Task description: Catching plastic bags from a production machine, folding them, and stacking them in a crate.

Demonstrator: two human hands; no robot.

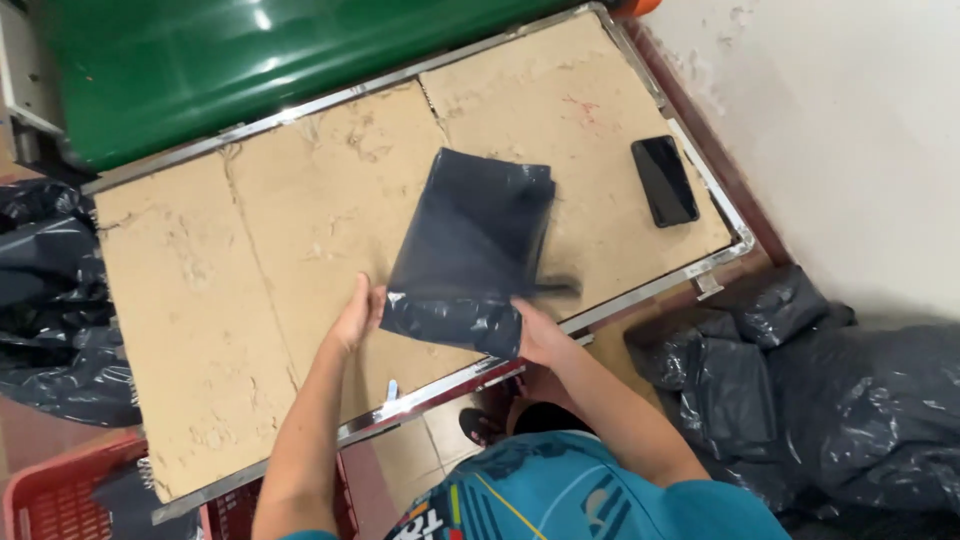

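Two hands meet on one dark plastic bag, but the largest thing in view is the table (200, 300), its top covered in worn brown cardboard inside a metal rim. Heaps of black plastic bags (850, 400) lie on the floor at four o'clock of it, with more at nine o'clock. Near the table's middle lies the flat black bag (470, 240), folded and glossy; it looks light, limp and a little slippery, so it would likely sag unless held by two corners or edges. The left hand (355, 315) rests flat and open against the bag's lower left edge, at seven o'clock of it. The right hand (540, 335) is closed on the lower right corner, at five o'clock. A dark phone (664, 180) lies apart at two o'clock.
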